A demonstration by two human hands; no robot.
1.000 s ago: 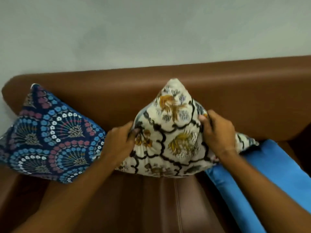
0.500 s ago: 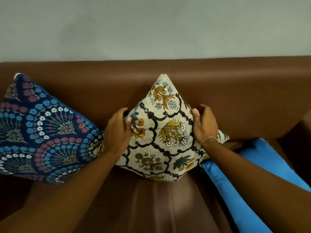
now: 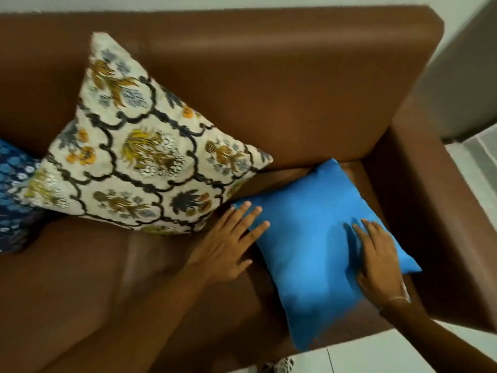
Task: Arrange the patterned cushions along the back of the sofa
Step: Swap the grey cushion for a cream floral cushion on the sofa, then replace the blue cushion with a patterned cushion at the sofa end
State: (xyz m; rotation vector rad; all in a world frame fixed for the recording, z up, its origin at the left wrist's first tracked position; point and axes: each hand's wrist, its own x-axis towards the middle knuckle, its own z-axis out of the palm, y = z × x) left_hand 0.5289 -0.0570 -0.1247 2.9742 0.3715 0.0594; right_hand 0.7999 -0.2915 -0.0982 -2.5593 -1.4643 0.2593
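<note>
Sofa (image 3: 295, 84): brown | cream floral cushion (image 3: 145, 146): propped on one corner against sofa back | navy patterned cushion (image 3: 13, 189): at frame's left edge, touching cream one | blue cushion (image 3: 309, 238): flat on seat by armrest | left hand (image 3: 228, 246): spread flat, fingertips on its left edge | right hand (image 3: 379, 262): spread flat on its right side

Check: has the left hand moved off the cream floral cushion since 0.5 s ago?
Yes. The left hand has left the cream floral cushion, which leans on the sofa back, and moved right onto the plain blue cushion.
</note>
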